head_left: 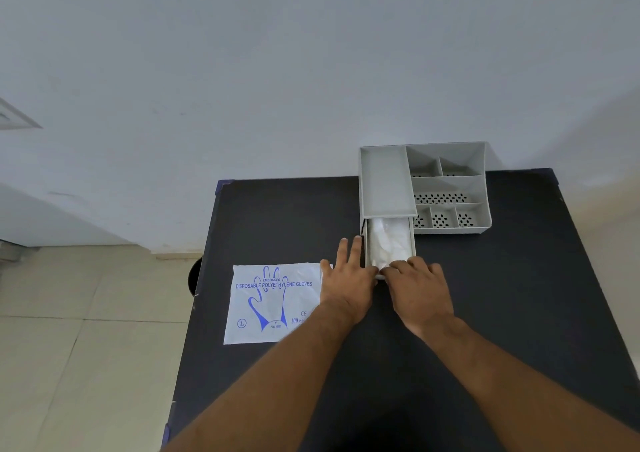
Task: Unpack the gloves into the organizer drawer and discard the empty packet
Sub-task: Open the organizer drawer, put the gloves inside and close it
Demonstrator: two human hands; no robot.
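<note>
The flat plastic glove packet (273,302) is white with blue lettering and a blue hand outline. The plastic compartment organizer (446,188) is pale grey, its floors dotted with dark holes. Crumpled translucent white gloves (388,243) fill its drawer. The tabletop (485,295) is matte black.

The front wall of the drawer (389,243) is hidden under both hands. The left hand (348,283) covers the right edge of the packet (273,302), so the small print there is cut short. The table (502,295) runs out of view at the bottom, and both forearms too.
</note>
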